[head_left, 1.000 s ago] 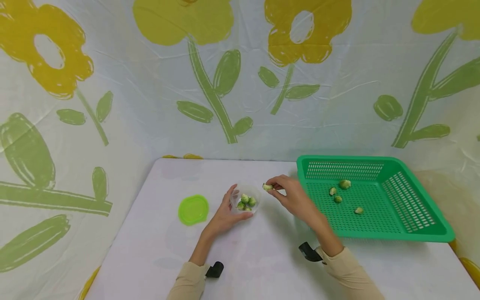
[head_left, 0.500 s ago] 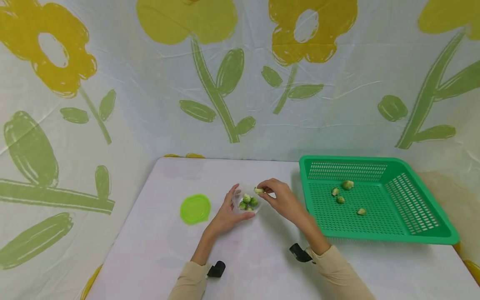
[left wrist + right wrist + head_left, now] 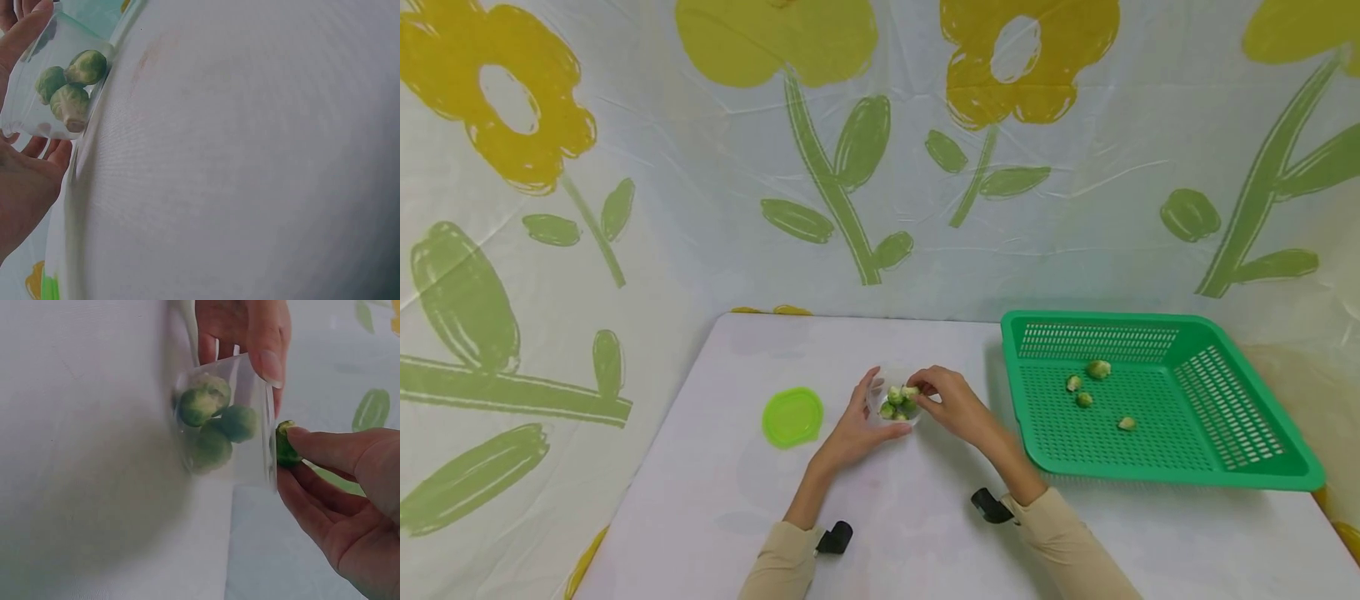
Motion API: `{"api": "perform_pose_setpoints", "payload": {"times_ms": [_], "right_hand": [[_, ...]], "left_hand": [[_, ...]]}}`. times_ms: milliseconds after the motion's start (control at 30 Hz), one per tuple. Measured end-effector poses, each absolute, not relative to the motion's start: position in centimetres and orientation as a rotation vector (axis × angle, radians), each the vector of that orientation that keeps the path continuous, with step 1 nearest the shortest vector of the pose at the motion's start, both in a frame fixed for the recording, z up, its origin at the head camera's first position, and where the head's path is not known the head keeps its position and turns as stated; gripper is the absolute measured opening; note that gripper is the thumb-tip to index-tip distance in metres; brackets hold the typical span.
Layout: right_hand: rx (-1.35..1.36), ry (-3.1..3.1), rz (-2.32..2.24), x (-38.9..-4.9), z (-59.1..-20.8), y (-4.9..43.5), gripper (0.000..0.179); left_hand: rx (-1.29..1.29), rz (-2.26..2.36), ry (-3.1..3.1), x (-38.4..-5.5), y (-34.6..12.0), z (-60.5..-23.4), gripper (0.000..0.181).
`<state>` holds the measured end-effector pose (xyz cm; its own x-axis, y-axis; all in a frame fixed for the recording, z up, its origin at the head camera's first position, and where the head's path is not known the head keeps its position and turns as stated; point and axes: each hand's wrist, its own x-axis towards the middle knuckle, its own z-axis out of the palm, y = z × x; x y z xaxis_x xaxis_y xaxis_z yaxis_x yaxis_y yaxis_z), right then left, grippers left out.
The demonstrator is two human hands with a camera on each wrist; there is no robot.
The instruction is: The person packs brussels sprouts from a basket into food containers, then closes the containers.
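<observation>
A clear plastic tub (image 3: 247, 465) with several Brussels sprouts (image 3: 69, 103) in it stands near the middle of the table. My left hand (image 3: 854, 433) grips the tub's side, thumb at the near side and fingers round the far left. Between thumb and fingertips, my right hand (image 3: 953, 406) pinches one more Brussels sprout (image 3: 286, 445). In the right wrist view that sprout is right at the tub's open mouth. From the head, it hides part of the sprouts below.
To the right stands a green plastic basket (image 3: 1165, 475) with several loose Brussels sprouts (image 3: 1098, 369) inside. A bright green lid (image 3: 793, 417) lies flat on the white table (image 3: 880, 517) left of the tub. A flower-printed cloth (image 3: 715, 158) hangs behind.
My right hand has moved left from beside the basket to the tub's mouth, carrying the pinched sprout. The left hand keeps its grip on the tub; the head view has shifted slightly.
</observation>
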<state>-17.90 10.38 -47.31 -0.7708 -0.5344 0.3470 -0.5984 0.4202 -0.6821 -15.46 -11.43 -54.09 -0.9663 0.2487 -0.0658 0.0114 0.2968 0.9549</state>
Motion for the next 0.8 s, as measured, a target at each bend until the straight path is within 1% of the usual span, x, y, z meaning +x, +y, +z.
{"api": "perform_pose_setpoints", "payload": {"times_ms": [467,533,667,800], "right_hand": [[1.053,-2.727,1.157,-18.35,-47.14,9.76,0.013],[1.062,-2.745,1.149,-18.40,-47.11,9.73,0.012],[1.096,-2.767,1.146,-18.52,-47.10,9.64,0.011],[1.128,-2.774,1.138,-18.56,-47.08,9.58,0.011]], "left_hand": [[0.244,1.772,2.337,-15.57,-11.36,-54.08,0.109],[0.237,1.773,2.324,-15.39,-11.27,-53.45,0.110],[0.244,1.772,2.322,-15.35,-11.31,-53.37,0.109],[0.268,1.765,2.338,-15.46,-11.45,-53.97,0.109]]}}
